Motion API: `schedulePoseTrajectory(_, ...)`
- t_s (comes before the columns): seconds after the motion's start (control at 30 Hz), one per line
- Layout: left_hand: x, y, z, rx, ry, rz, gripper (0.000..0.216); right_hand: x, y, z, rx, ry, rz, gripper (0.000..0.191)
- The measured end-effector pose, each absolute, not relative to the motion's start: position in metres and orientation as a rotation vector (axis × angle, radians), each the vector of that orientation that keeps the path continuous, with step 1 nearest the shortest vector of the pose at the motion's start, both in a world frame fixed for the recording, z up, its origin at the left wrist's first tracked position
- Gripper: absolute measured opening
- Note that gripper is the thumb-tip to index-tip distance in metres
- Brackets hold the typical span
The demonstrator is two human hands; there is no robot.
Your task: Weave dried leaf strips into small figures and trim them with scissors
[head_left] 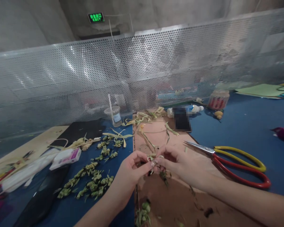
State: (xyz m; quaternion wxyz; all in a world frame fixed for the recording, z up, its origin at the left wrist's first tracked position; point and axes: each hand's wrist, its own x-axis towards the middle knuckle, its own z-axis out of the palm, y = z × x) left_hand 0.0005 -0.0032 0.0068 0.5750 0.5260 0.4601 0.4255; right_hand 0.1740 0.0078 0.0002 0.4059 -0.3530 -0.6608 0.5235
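Observation:
My left hand (pixel 134 167) and my right hand (pixel 175 164) meet over a brown board (pixel 180 201), fingers pinched together on a small folded strip of pale green leaf (pixel 152 156). A thin dark green end (pixel 164 176) hangs below my right hand. Several finished little woven leaf pieces (pixel 92 181) lie on the blue tabletop to the left of my left hand. Loose leaf strips (pixel 144 118) lie at the far end of the board.
Large scissors with red and yellow handles (pixel 236 162) lie right of my hands. A plastic cup with a stick (pixel 115 115), a small white and pink box (pixel 66 157), a bottle (pixel 194 109) and a jar (pixel 218 100) stand before a perforated metal screen (pixel 142 69).

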Motion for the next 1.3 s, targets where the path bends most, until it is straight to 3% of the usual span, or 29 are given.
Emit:
schedulePoseTrajectory(0.57,0.003,0.0,0.005,1.153,1.034,1.055,0.01,0.165,0.006,-0.004,-0.934,-1.448,1.468,0.017)
schedulePoseTrajectory(0.77,0.0,0.005,0.001,1.089,1.003,1.148,0.011,0.162,0.009,-0.015,-0.897,-1.394,1.485,0.033)
schedulePoseTrajectory(0.97,-0.001,0.006,0.002,0.994,1.109,1.185,0.024,0.167,0.003,-0.024,-1.033,-1.862,0.9,0.011)
schedulePoseTrajectory(1.3,-0.001,0.004,0.004,1.214,1.268,1.137,0.016,0.174,-0.003,-0.021,-0.675,-2.477,-0.132,0.024)
